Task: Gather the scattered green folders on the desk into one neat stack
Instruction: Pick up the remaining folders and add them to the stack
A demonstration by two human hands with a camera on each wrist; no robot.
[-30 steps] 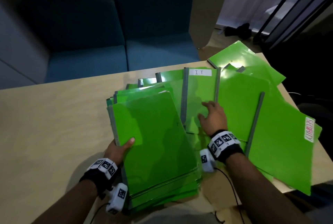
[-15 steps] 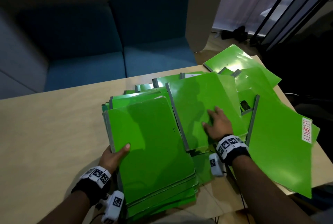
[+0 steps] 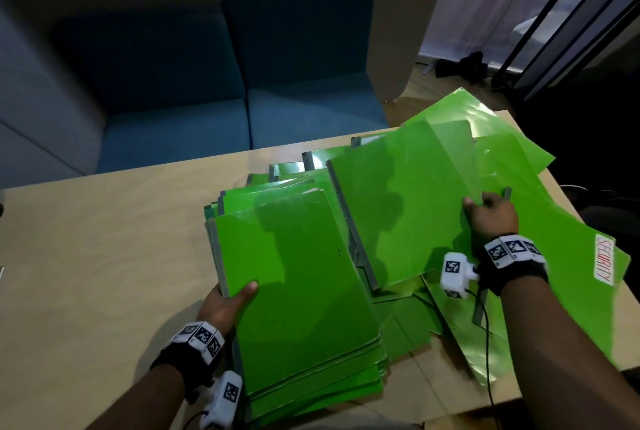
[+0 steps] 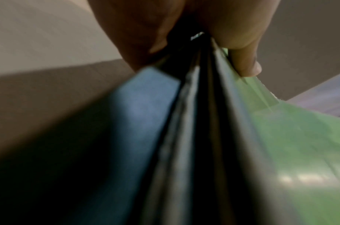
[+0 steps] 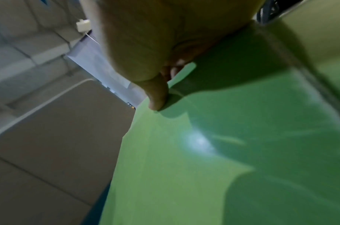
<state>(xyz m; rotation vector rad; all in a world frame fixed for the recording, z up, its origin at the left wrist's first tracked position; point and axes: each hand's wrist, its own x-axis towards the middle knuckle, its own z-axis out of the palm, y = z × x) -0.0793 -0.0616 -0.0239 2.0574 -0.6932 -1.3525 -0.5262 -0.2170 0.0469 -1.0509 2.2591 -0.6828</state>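
Note:
A stack of green folders (image 3: 304, 291) with grey spines lies near the desk's front edge. My left hand (image 3: 228, 301) grips its near left edge, thumb on top; the left wrist view shows the thumb (image 4: 242, 57) pressing the top cover of the stack (image 4: 280, 144). My right hand (image 3: 490, 213) pinches the right edge of a single green folder (image 3: 401, 215), raised and tilted over the pile; the right wrist view shows the thumb (image 5: 157, 94) on that folder's cover (image 5: 223, 152). More green folders (image 3: 554, 277) lie scattered to the right, one labelled SECURITY (image 3: 604, 263).
The pale wooden desk (image 3: 104, 273) stretches left of the stack. A blue sofa (image 3: 214, 83) stands behind the desk. Folders overhang the desk's right edge (image 3: 561, 194). A black cable (image 3: 486, 343) runs from my right wrist over the front edge.
My right hand slid from the folder's middle to its right edge and lifted that edge. The IT-labelled folder beneath it is now covered. My left hand keeps its hold on the stack.

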